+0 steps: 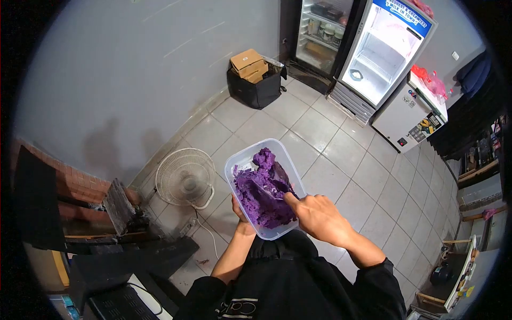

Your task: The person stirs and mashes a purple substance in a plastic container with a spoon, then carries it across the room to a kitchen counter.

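Note:
A clear plastic container (pixel 230 176) is held up in front of my body, tilted a little in view. Crumbly purple mash (pixel 256 200) fills much of it, heaped highest toward the far end. My left hand (pixel 240 213) grips the container's left side from below, its fingers partly hidden behind the wall. Over the near right rim, my right hand (pixel 322 218) is closed around the handle of a shiny spoon (pixel 274 193). The spoon's far end sits in the mash, so its full shape is hidden.
A white fan (pixel 185 178) stands on the tiled floor (pixel 341 176) at left, trailing a cord. By the wall is a black bag (pixel 256 92) with cardboard boxes (pixel 248 64). A lit display fridge (pixel 381 56) and a small white freezer (pixel 408 114) stand at the back right.

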